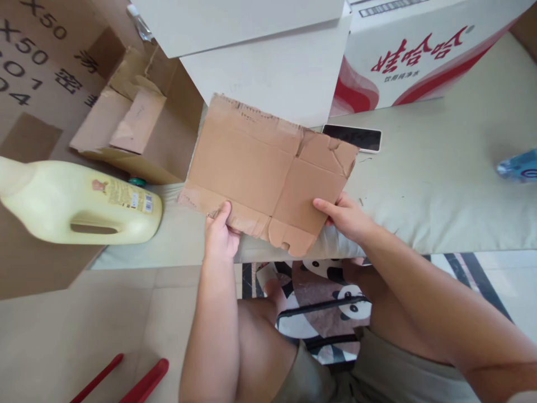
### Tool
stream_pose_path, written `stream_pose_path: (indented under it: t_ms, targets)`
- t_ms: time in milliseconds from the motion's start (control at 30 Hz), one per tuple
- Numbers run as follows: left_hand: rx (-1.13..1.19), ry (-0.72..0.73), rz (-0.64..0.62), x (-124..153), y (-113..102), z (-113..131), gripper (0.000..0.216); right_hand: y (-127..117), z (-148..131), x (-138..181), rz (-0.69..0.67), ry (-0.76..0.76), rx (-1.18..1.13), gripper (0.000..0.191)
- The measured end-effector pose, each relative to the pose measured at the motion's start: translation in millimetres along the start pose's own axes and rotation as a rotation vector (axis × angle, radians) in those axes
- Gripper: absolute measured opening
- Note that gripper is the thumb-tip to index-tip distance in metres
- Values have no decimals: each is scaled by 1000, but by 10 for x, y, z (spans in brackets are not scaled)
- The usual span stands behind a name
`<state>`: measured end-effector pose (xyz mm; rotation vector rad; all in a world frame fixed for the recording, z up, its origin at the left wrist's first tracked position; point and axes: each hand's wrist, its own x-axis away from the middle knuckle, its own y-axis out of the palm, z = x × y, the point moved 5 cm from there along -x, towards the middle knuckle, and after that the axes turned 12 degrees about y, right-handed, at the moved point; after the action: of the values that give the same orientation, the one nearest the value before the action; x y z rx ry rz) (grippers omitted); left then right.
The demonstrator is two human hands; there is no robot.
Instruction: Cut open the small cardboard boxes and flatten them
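Observation:
Both hands hold up a piece of brown cardboard (247, 162) with torn edges and fold creases, tilted above the front of a pale green padded seat. My left hand (222, 232) pinches its lower left edge, thumb on top. On the right side my right hand (346, 215) grips it, thumb pressed on the face and fingers behind. Behind the sheet's upper right corner lies a smartphone (354, 138) with a dark screen. A bag with a panda print (323, 302) sits between the knees, below the cardboard.
White boxes (268, 73) and a white-and-red carton (403, 61) stand at the back. On the left are a pale yellow jug (84, 204), an open brown box (168, 123) and a large printed carton (33, 73). A plastic bottle (520, 166) lies right; red bars (145, 380) show lower left.

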<state>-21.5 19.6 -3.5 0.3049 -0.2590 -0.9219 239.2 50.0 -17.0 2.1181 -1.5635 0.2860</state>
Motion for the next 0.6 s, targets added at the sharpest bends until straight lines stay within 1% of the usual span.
stream_pose_path:
  t_ms: [100, 167, 233, 267, 367, 467, 600]
  targets:
    - [-23, -6, 60, -50, -31, -8, 29, 49, -51, 25, -39, -38, 70, 42]
    - [-4, -61, 53, -83, -31, -16, 24, 25, -77, 26, -10, -71, 27, 42]
    - [3, -145, 26, -103, -20, -27, 18, -41, -99, 17, 51, -109, -46, 41]
    - [-9, -165, 17, -113, -16, -21, 16, -85, -112, 15, 87, -133, -78, 41]
    - [-58, -142, 12, -136, -4, 19, 4, -225, -176, 32, 201, -209, -135, 43]
    - [-95, -139, -13, -130, 34, 19, 12, -351, -280, 90, 298, -271, -176, 42]
    - [-106, -152, -35, -106, 97, -3, 15, -553, -444, 229, 427, -348, -239, 39]
